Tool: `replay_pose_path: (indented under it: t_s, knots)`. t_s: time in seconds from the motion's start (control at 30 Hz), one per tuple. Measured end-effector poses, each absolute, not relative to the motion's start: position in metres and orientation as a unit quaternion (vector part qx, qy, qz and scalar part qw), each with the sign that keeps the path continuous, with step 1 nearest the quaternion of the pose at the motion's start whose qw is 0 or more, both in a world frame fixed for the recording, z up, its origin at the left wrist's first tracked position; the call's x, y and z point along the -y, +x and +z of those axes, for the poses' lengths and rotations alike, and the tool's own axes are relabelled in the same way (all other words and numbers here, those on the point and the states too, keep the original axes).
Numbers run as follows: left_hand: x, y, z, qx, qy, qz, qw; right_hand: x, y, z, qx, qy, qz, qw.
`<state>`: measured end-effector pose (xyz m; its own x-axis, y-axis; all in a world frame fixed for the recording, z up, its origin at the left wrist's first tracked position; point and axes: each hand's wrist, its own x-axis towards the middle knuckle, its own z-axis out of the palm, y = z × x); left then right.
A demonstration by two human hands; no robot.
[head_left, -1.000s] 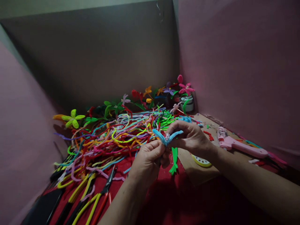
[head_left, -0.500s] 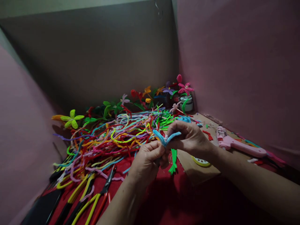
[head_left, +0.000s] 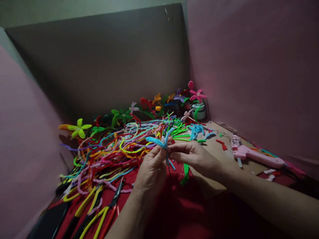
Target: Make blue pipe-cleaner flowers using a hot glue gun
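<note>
A light blue pipe cleaner flower (head_left: 164, 143) with a small whitish centre is held up between my two hands. My left hand (head_left: 153, 166) pinches it at the base, thumb and fingers closed. From the right, my right hand (head_left: 190, 152) reaches in with thumb and fingertips pressed at the flower's base. One petal points left and another points up; thin blue ends and a dark stem hang below the grip. A green pipe cleaner piece (head_left: 185, 173) lies on the red cloth (head_left: 179, 205) beyond my right hand.
Loose coloured pipe cleaners (head_left: 119, 149) heap at the left, with scissors (head_left: 115, 199) in front. A pink glue gun (head_left: 256, 156) lies at the right near the wall. Finished flowers (head_left: 79, 128) line the back beside a jar (head_left: 198, 111). Blue pieces (head_left: 196, 131) lie on cardboard.
The blue flower has turned and moved slightly left, so one petal now points upward. My right hand has shifted from its upper right petal down to the base.
</note>
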<state>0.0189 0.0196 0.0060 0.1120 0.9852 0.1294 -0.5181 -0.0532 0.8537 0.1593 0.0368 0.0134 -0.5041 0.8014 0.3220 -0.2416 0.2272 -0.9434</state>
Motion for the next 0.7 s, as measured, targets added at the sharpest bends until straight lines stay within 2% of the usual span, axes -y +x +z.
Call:
replay_pose_path:
  t_s: [0.13, 0.27, 0.47, 0.7]
  knots:
    - [-0.018, 0.021, 0.005, -0.282, 0.413, 0.58, 0.643, -0.038, 0.153, 0.006, 0.634, -0.204, 0.607, 0.433]
    - [-0.019, 0.021, 0.003, -0.292, 0.441, 0.572, 0.627, -0.04, 0.154, 0.004, 0.629, -0.202, 0.588, 0.466]
    - [-0.015, 0.017, 0.007, -0.381, 0.481, 0.605, 0.507, -0.039, 0.153, -0.003, 0.63, -0.244, 0.54, 0.502]
    - [-0.006, 0.019, 0.014, -0.455, 0.539, 0.593, 0.389, -0.03, 0.149, -0.004, 0.69, -0.286, 0.385, 0.542]
